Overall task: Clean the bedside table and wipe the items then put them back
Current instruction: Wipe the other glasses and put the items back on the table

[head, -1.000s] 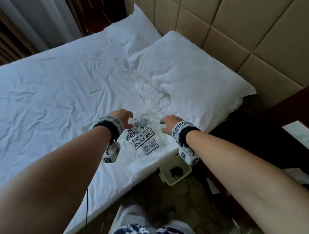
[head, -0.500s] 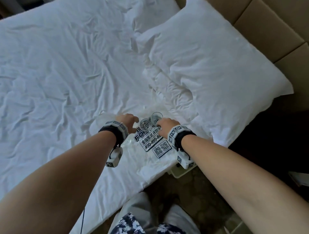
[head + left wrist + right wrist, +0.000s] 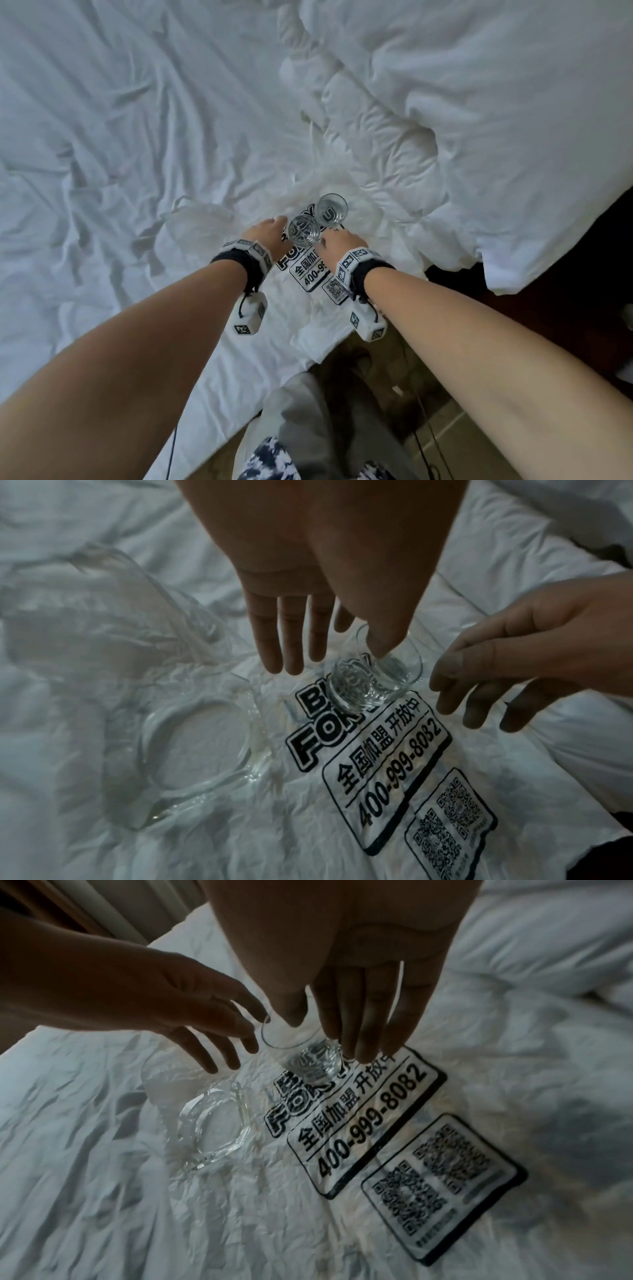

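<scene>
The near glass [image 3: 304,230] stands upright between 2 spread, empty hands, left hand [image 3: 268,230] and right hand [image 3: 339,242]; the right is nearer.

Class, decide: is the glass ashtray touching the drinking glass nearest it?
Apart. The right wrist view shows a strip of crinkled plastic bag between the ashtray and the glass.

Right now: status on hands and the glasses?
Left hand and right hand open, flanking near glass, no grip yet. Far glass upright on printed plastic bag. Glass ashtray close by left hand.
</scene>
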A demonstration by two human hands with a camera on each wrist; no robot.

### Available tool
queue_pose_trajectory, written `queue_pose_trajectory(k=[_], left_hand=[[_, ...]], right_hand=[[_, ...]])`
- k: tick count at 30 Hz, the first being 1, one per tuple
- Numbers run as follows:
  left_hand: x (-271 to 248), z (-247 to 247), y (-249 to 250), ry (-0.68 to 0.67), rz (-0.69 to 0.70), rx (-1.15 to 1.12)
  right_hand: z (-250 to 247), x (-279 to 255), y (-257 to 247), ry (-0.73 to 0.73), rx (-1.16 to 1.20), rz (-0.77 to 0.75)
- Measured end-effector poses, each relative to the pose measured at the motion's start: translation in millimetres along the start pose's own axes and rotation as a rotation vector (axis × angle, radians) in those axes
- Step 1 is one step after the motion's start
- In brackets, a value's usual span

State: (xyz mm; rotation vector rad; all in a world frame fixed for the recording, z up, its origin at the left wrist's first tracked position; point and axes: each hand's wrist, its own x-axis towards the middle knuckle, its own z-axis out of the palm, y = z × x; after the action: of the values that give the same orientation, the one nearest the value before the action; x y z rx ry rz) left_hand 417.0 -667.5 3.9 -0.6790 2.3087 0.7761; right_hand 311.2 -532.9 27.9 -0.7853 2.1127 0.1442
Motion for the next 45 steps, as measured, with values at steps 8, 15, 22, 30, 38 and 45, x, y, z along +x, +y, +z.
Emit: queue_pose_trajectory(k=[8,15,22,30,38,45], left_hand=[[34,16,1,0.007,-0.095,-0.135],[39,14,1,-0.039,-0.116,-0.158],[15,-14,4,-0.071,-0.014,-0.126],[-40,-61,36,-0.059,0.117,-0.161],[-104,-89,125,-0.048,0.332,0.090],[-152,-80,229,0.113,0.495,0.245]], right_hand=[[23,34,-4,-0.096,0.314,0.157],[20,42,-11,-0.151,0.323,0.249],[7,21,-15,-0.170,0.406,0.205],[-43,-34,-12,-0.110,0.362,0.117],[-100,-126,35,-0.028,0.373,0.088],[-118,-222,105,0.136,0.455,0.105]])
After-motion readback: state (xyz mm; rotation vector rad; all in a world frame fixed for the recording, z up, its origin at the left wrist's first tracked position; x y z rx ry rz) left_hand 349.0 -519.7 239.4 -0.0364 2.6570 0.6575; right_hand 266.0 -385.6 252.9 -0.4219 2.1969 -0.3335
